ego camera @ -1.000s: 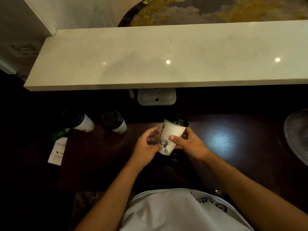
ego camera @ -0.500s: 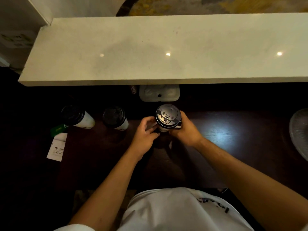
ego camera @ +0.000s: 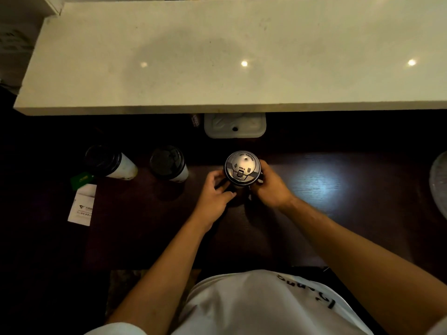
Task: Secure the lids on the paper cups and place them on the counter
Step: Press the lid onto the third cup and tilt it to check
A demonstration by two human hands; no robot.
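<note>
Three lidded paper cups stood on the dark wooden table (ego camera: 338,201), and the nearest of them, the held cup (ego camera: 242,171), sat upright between the person's hands, seen almost straight from above so that little more than its black lid (ego camera: 242,168) showed. The lid sat level on the rim, with raised lettering and a small tab on its near side. The left hand (ego camera: 214,195) curled around the cup's left side, fingers bent against the wall just under the lid. The right hand (ego camera: 269,187) wrapped the right side in the same way, fingers closed on the cup and thumb near the rim. To the left, well apart from the hands, stood the middle cup (ego camera: 169,164) with its black lid on, and further left the far cup (ego camera: 110,163), also lidded. Beside that one lay a green tag (ego camera: 82,181) and a white paper slip (ego camera: 82,204). Behind the cups, under the edge of the pale stone counter (ego camera: 217,56), sat a white plastic box (ego camera: 234,125). The counter ran across the whole view above the table.
</note>
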